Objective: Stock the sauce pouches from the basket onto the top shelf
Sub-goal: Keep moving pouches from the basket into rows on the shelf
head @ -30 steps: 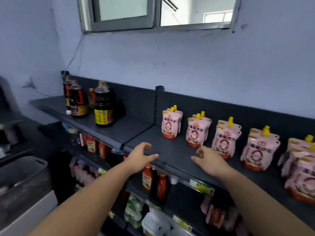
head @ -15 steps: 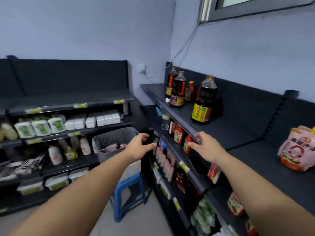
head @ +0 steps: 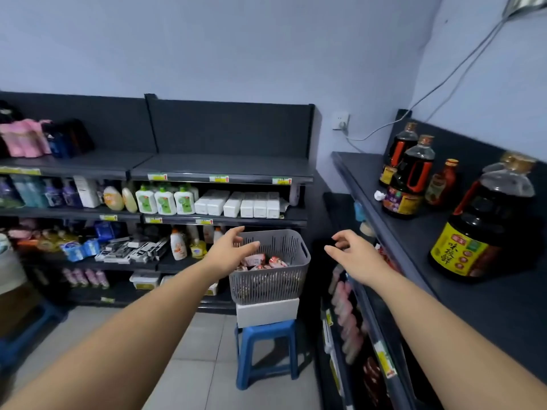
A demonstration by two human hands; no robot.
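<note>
Left hand [head: 229, 250]: one, held out in front of the basket's left rim; fingers released and loosely spread, holding nothing. Whether it touches the rim cannot be told.
Right hand [head: 358, 257]: one, in the air between the basket and the right-hand shelving; fingers released, slightly curved, holding nothing.
Basket [head: 296, 279]: one, grey and slotted, with a handle cut-out on its right wall, sitting on a white box [head: 266, 312].
Sauce pouches [head: 260, 259]: pink and red, lying in the basket below its rim. About three tops show; the full count is hidden by the walls.
Blue stool [head: 266, 350]: one, on the tiled floor, carrying the box and basket.
Top shelf [head: 420, 247]: dark, running along the right wall; no pouches on the stretch in view.
Dark sauce bottles [head: 411, 176]: at least three on the top shelf, two towards the corner and a big yellow-labelled one nearer. A second big one may stand behind it.
Small red bottle [head: 442, 182]: one, between those groups.
Crumpled white scrap [head: 379, 195]: one, at the shelf's front edge.
Green-labelled white bottles [head: 165, 201]: three, side by side on the back shelving.
Price tags [head: 219, 179]: three on the edge of the shelf above them.
</note>
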